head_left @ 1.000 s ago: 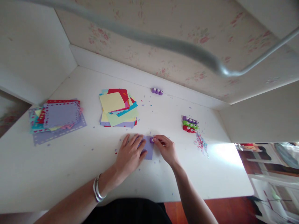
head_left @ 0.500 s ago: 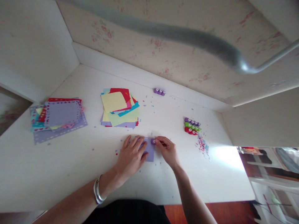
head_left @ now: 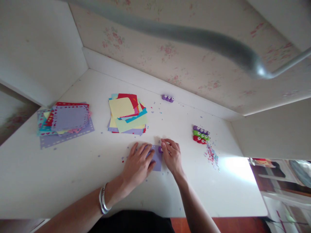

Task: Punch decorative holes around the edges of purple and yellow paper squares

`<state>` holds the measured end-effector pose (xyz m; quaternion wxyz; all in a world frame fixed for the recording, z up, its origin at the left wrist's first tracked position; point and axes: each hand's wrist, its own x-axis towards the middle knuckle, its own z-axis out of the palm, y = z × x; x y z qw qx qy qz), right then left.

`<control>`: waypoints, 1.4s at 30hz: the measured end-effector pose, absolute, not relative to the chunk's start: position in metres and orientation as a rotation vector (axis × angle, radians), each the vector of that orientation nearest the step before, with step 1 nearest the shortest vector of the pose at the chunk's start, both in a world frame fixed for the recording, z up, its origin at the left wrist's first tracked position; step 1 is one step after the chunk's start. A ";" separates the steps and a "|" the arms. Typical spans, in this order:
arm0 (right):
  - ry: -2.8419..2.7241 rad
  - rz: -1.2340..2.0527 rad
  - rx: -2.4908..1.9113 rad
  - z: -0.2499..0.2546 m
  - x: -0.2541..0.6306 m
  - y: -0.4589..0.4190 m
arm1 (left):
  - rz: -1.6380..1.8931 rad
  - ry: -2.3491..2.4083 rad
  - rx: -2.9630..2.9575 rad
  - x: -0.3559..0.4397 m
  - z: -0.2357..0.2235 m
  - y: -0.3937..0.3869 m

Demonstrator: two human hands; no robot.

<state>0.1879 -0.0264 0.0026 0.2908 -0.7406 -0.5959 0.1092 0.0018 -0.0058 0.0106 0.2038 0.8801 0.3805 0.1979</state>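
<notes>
We look down on a white table set against a floral wall, w/ a gray metal tube (v. blurred) crossing the top of our view. On the table's L side we find a stack of decorated sheets, lilac uppermost, w/ dotted edges. R of that, apart, is a loose pile of colored paper, pale yellow on top. Nearer us, the L hand lies palm down, fingers spread & grasping nothing, over part of a small lilac sheet. The R hand is at the sheet's R edge, fingers bent, thumb & forefinger tips close together. Farther R we spot a block of punches in purple, green & red rows; just below it, a confetti heap. By the wall sits a purple trio. One purple punch is at the lilac sheet's upper R corner, right by the R thumb; we can't tell if it's gripped. Tiniest: stray bits dotted about the tabletop.
</notes>
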 end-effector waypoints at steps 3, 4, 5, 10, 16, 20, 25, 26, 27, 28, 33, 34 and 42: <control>-1.619 0.275 -1.994 0.000 0.189 -0.027 | 0.563 1.059 2.451 0.002 0.010 -0.006; -1.629 0.268 -2.000 -0.001 0.189 -0.027 | 0.569 1.057 2.450 0.003 0.010 -0.006; -1.639 0.262 -2.006 -0.002 0.189 -0.026 | 0.575 1.057 2.450 0.003 0.010 -0.006; -1.681 0.234 -2.053 -0.003 0.188 -0.027 | 0.569 1.063 2.442 0.003 0.009 -0.007; -1.743 0.207 -2.084 -0.001 0.184 -0.030 | 0.561 1.068 2.452 0.004 0.008 -0.008; -1.723 0.208 -2.099 -0.001 0.182 -0.030 | 0.552 1.071 2.470 0.004 0.009 -0.008; -1.670 0.262 -2.034 -0.002 0.188 -0.028 | 0.560 1.071 2.505 0.003 0.011 -0.007; -1.653 0.276 -2.013 -0.002 0.191 -0.029 | 0.565 1.071 2.510 0.003 0.011 -0.007; -1.633 0.287 -1.993 -0.002 0.194 -0.029 | 0.567 1.069 2.513 0.002 0.012 -0.007; -1.612 0.294 -1.977 -0.002 0.197 -0.031 | 0.566 1.068 2.516 0.002 0.013 -0.007; -1.543 0.266 -1.986 0.002 0.215 -0.046 | 0.556 1.067 2.528 0.002 0.016 -0.006; -1.518 0.264 -1.996 0.004 0.218 -0.050 | 0.561 1.068 2.529 0.002 0.016 -0.006; -1.470 0.300 -2.058 0.024 0.219 -0.071 | 0.570 1.022 2.563 0.003 0.011 -0.005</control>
